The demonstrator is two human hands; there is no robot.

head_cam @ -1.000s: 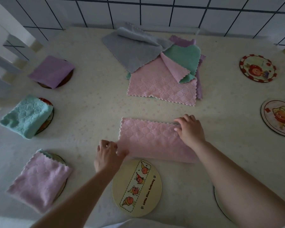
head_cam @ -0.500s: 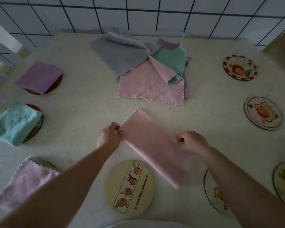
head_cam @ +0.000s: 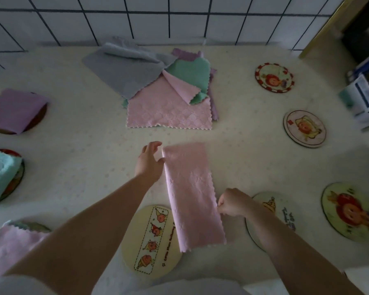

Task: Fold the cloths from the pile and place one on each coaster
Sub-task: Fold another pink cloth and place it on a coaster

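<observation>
A pink cloth, folded in half into a long strip, lies on the table and points away from me. Its near end overlaps the yellow coaster. My left hand rests at the strip's far left corner with its fingers spread. My right hand pinches the strip's right edge near the middle. The pile of cloths, grey, green, pink and purple, sits at the back centre. Bare coasters lie under my right arm and to the right.
Three coasters on the left carry folded cloths: purple, teal and pink. A tiled wall backs the table. White and blue boxes stand at the right edge.
The pink strip has been turned from lying crosswise to pointing away from me. My left hand moved to its far end and spread its fingers; my right hand came toward me along the edge.
</observation>
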